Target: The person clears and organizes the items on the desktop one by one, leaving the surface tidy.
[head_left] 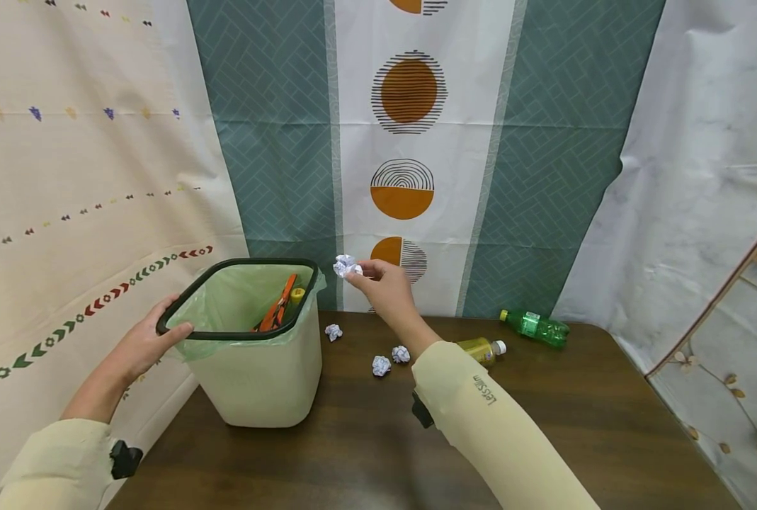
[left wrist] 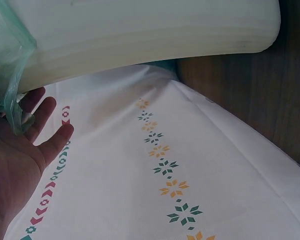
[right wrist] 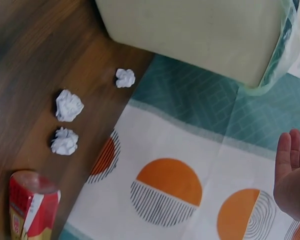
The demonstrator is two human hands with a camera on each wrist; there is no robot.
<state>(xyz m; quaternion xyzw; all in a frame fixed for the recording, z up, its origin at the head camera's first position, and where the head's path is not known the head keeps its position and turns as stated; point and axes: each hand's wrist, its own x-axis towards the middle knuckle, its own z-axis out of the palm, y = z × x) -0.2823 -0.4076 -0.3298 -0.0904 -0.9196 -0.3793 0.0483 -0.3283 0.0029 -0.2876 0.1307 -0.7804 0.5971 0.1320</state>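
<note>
A crumpled paper ball [head_left: 345, 265], matt and sharply creased, contrasts with a smooth, low-sheen plastic bin [head_left: 257, 389], its plastic rim [head_left: 228, 336] and its thin, shiny, translucent plastic liner [head_left: 222, 301]. The wood-grained tabletop [head_left: 365, 439] has a soft gloss; the green bottle [head_left: 547, 331] is glossy see-through plastic; the backdrop [head_left: 276, 163] is creased cloth, the sleeve [head_left: 505, 439] matt fabric.

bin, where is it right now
In the head view, the bin stands left of centre on the brown table, with the left hand at its rim's left side and three crumpled paper balls lying to its right.
</note>
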